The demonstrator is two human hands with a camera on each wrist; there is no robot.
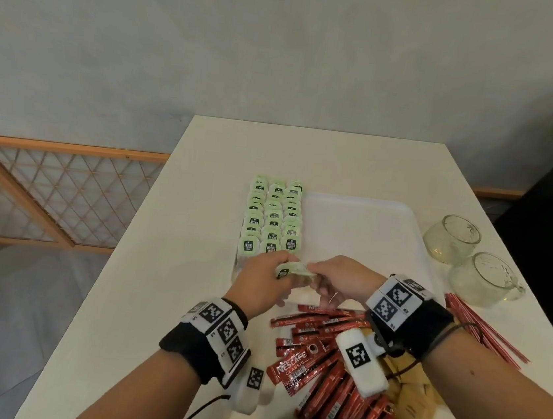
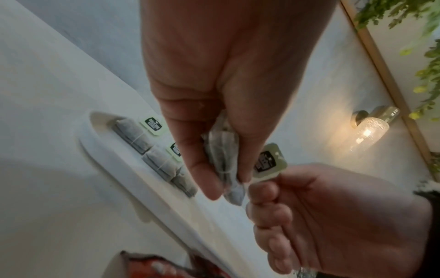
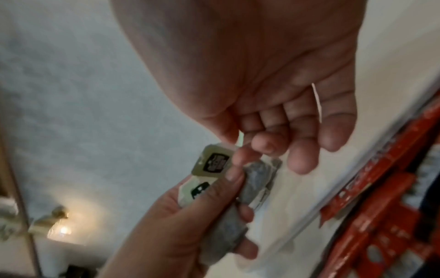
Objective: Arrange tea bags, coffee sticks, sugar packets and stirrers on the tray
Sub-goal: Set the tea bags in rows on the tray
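Observation:
A white tray (image 1: 362, 233) holds three columns of green-tagged tea bags (image 1: 273, 222) along its left side. Over the tray's near left corner my left hand (image 1: 280, 273) grips a small bunch of grey tea bags (image 2: 223, 156). My right hand (image 1: 315, 276) meets it and pinches the green tag (image 2: 267, 161) of one bag between thumb and forefinger. In the right wrist view the tag (image 3: 214, 161) sits at my right fingertips (image 3: 240, 156), and the pouches (image 3: 223, 237) lie in my left hand's curled fingers. Red coffee sticks (image 1: 319, 362), brown sugar packets (image 1: 414, 411) and red stirrers (image 1: 482, 329) lie on the table near me.
Two glass cups (image 1: 451, 238) (image 1: 484, 279) stand to the right of the tray. The tray's right part is bare. The table's left edge runs close to the tea bag columns. A lit wall lamp (image 2: 371, 129) shows in the wrist views.

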